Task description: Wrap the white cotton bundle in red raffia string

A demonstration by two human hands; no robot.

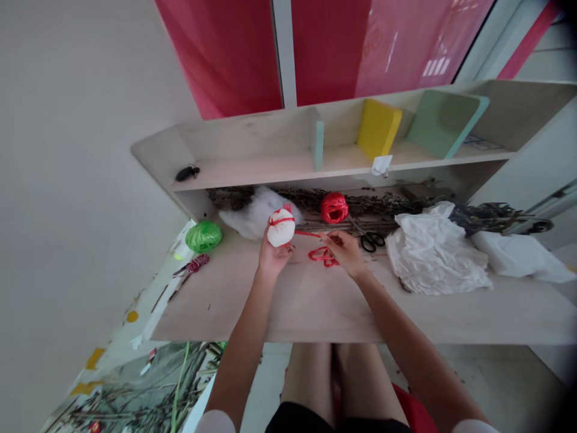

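My left hand (273, 255) is closed around a small white stuffed ball (281, 227) bound with red string, held just above the wooden table (315, 307). A taut red string (307, 234) runs from the ball to my right hand (346, 251), which pinches it. Loose loops of red string (321, 256) lie on the table under my right hand. A red ball of string (334, 207) sits just behind, and black scissors (370, 239) lie to the right of my right hand.
A green ball of string (204, 236) sits at the table's left end. White stuffing (252, 216) lies behind my left hand. Crumpled white cloth (435, 252) covers the right side. Dried twigs (383, 207) line the back under a shelf (315, 165) with a yellow block (378, 127).
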